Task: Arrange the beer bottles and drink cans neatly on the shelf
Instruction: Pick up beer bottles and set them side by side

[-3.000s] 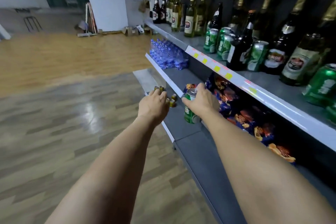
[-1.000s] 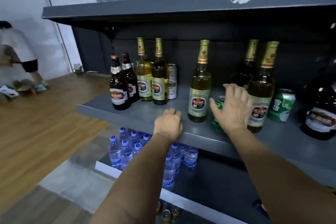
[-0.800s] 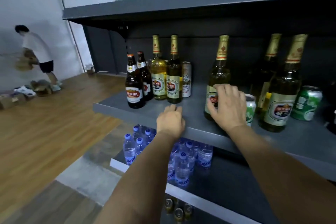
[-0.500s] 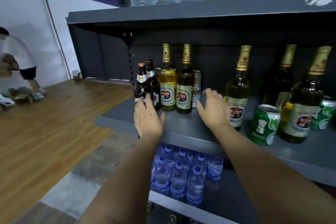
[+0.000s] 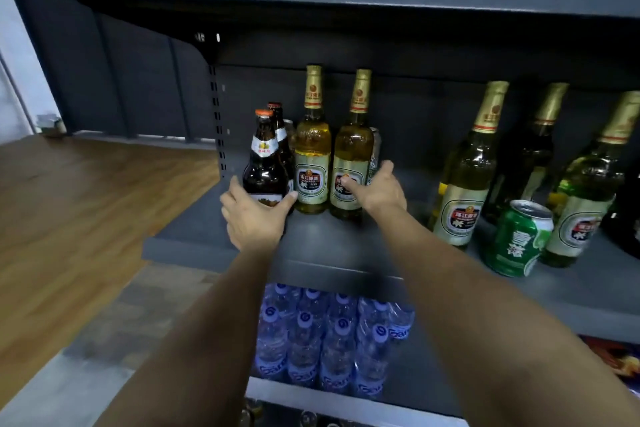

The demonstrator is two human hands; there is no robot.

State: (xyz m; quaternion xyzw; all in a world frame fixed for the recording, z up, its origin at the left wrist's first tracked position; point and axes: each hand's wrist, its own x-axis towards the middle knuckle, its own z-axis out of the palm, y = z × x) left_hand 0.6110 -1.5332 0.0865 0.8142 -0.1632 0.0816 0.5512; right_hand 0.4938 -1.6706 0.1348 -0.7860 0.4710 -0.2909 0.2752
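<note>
Head view: both hands have moved off the green can [image 5: 517, 239], now standing by the right-hand bottles. The left hand [image 5: 254, 215] cups the brown bottle [image 5: 265, 166], its grip loosely around it; the right hand [image 5: 379, 189], grip wide, brackets a gold bottle [image 5: 350, 163] on the shelf [image 5: 329, 246], so regrouping starts.

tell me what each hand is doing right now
Left hand: open, cupped around the brown bottle.
Right hand: open against the gold bottle.

Two brown beer bottles [image 5: 265, 163] upright at shelf [image 5: 322, 236] left end, two gold-necked bottles [image 5: 312, 163] beside, green can [image 5: 519, 239] standing rightward
</note>
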